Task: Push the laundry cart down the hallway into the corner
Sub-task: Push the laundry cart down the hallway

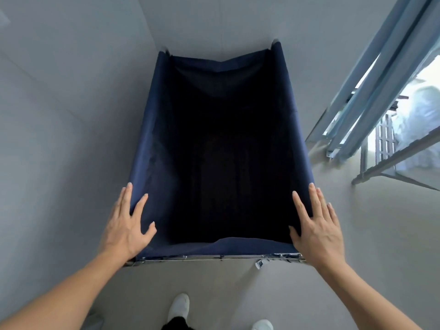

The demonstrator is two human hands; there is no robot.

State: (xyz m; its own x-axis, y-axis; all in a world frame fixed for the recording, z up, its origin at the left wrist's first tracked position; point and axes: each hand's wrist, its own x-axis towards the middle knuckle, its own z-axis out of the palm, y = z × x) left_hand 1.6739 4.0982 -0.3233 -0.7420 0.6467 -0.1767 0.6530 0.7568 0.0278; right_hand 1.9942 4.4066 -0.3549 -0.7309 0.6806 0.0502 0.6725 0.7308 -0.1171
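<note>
laundry cart (152, 129): soft navy cloth liner, looks empty, likely light | push at near steel rail (214, 257), corners | left hand (127, 225), right hand (316, 231): fingers straight, spread, flat on liner rim

Pale grey walls (71, 67) are seen meeting in a corner (152, 32) above a light grey floor (369, 234). At the right edge, a metal-framed window (381, 103) is lit by bright daylight.

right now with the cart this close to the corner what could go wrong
The left hand and right hand lie flat with straight fingers on the laundry cart rim, so they may slip off the loose fabric. The right side runs near the window frame and could clip it. The dark inside hides any load.
</note>
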